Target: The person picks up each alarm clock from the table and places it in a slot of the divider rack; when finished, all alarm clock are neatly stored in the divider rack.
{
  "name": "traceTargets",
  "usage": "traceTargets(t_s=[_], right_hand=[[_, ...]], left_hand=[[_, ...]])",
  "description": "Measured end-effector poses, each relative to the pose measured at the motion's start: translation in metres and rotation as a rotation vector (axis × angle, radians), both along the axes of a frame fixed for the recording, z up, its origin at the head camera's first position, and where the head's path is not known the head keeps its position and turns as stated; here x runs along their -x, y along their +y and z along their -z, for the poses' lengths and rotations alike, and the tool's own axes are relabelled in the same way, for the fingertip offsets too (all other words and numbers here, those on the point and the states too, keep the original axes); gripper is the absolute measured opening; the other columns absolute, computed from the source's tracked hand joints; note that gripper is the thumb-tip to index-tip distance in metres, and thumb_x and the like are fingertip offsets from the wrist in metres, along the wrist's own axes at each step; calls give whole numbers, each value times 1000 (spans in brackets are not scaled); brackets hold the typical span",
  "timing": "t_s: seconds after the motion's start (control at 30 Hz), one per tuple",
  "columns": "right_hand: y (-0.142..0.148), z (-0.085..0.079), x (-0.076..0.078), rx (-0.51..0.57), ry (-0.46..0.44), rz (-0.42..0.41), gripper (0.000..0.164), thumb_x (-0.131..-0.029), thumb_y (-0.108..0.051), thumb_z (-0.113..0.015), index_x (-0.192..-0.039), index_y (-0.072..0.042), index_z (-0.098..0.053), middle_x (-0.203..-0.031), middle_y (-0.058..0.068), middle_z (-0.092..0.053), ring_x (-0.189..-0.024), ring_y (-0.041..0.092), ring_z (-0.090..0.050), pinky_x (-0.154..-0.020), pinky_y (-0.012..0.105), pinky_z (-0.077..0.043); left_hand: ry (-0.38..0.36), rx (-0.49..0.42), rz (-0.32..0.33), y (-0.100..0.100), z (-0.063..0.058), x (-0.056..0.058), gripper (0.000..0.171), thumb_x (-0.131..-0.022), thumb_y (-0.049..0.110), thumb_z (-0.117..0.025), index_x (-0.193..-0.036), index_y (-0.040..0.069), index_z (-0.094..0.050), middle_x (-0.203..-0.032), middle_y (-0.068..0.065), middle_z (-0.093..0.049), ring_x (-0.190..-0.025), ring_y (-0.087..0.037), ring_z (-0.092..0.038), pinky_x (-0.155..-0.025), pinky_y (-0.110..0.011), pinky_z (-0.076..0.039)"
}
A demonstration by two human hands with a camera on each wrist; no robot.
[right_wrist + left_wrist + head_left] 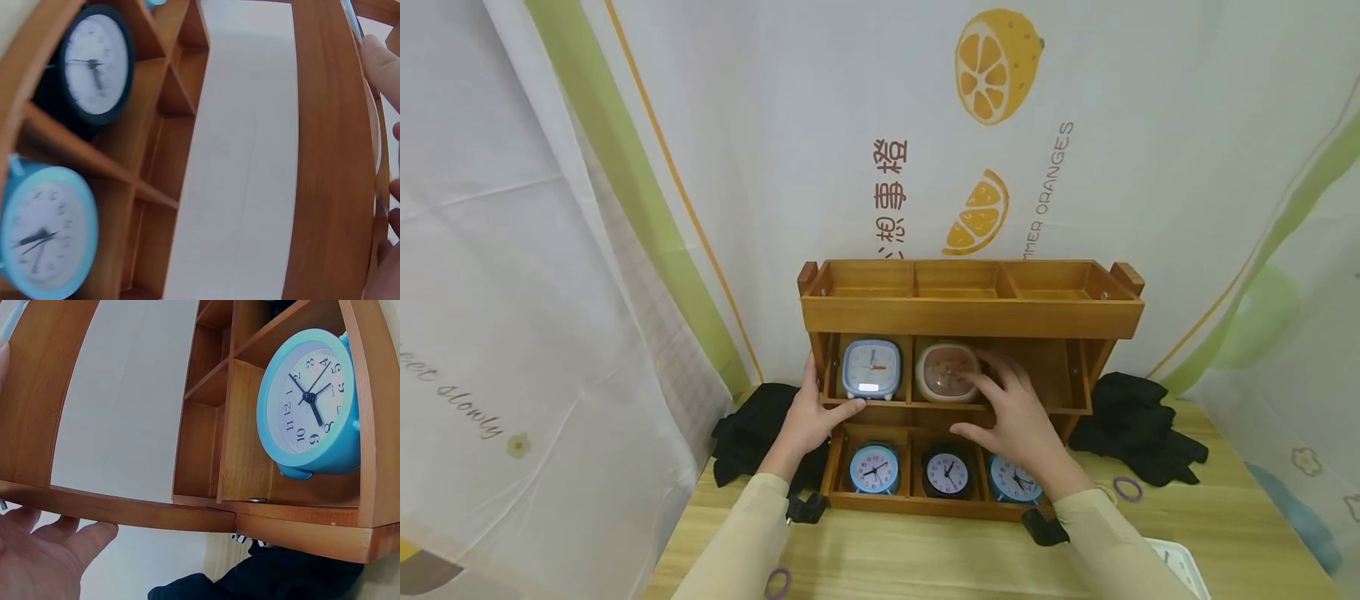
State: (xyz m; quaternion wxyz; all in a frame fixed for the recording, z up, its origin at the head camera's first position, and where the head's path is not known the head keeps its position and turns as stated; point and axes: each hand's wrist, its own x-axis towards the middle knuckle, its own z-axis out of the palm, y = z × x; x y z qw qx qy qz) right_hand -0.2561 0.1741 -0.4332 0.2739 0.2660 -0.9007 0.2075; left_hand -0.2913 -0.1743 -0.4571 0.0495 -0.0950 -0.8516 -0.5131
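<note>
A wooden tiered rack (973,318) stands on the table. My left hand (808,423) holds the left end of its middle tier, thumb on the front edge; the left wrist view shows its fingers (75,544) against the side board. Just above that thumb sits a square blue-rimmed alarm clock (871,369). A rounded cream alarm clock (942,372) with a brownish-pink face is in the middle compartment. My right hand (1017,417) touches its face and right side with spread fingers, its thumb lower, apart from the clock.
In the bottom tier stand a blue clock (874,468), a black clock (946,473) and another blue clock (1015,481). Black cloths (1138,429) lie beside the rack. Purple rings (1127,489) and a white tray (1180,567) are on the table. A curtain (820,125) hangs behind.
</note>
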Motion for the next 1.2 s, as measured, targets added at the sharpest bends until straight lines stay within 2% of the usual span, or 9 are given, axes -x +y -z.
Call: traceTargets(t_s=[0.2, 0.4, 0.67, 0.83, 0.93, 1.1, 1.2], right_hand=[[10, 15, -18, -65, 15, 37, 102, -68, -55, -96, -151, -14, -55, -169, 23, -22, -151, 50, -25, -112, 75, -28], [22, 28, -32, -86, 11, 76, 118, -62, -60, -95, -160, -20, -44, -169, 23, -21, -150, 51, -25, -112, 77, -24], [46, 43, -58, -9, 4, 101, 114, -71, -79, -79, -160, -18, -44, -166, 28, -24, -146, 58, -27, -110, 83, -15], [64, 55, -81, -23, -53, 161, 123, -62, -62, -94, -164, -23, -37, -167, 29, -21, -149, 57, -21, -116, 79, -6], [78, 66, -94, -32, -104, 197, 128, -60, -56, -98, -166, -27, -32, -170, 26, -16, -153, 53, -14, -118, 75, 2], [105, 91, -114, -66, -183, 248, 129, -61, -60, -96, -166, -23, -32, -169, 28, -16, -153, 53, -12, -115, 78, 8], [125, 106, -126, -101, -282, 285, 128, -63, -68, -91, -166, -24, -30, -165, 31, -21, -151, 55, -15, -108, 86, 1]], left_hand=[[-11, 9, -23, -7, 2, -3, 124, -86, 48, -85, -167, 35, 8, -170, -12, -26, -153, -39, -32, -119, -64, -30], [-32, 15, -34, -9, 3, -6, 126, -87, 52, -83, -168, 28, 10, -172, -14, -20, -155, -40, -26, -120, -63, -28], [-28, 15, -31, -9, 3, -5, 126, -86, 51, -84, -168, 31, 11, -172, -13, -20, -155, -39, -27, -120, -63, -28], [-17, 11, -21, -8, 3, -4, 125, -87, 50, -84, -167, 34, 10, -172, -11, -21, -155, -38, -27, -120, -63, -28], [-22, 17, -23, -8, 3, -5, 125, -87, 51, -83, -167, 32, 11, -173, -12, -19, -156, -39, -26, -120, -63, -27], [-19, 26, -28, -9, 1, -5, 125, -87, 51, -83, -167, 33, 11, -173, -12, -19, -155, -39, -27, -120, -63, -28], [-15, 25, -26, -9, 1, -5, 125, -87, 50, -83, -167, 35, 11, -173, -11, -20, -155, -39, -27, -120, -64, -28]])
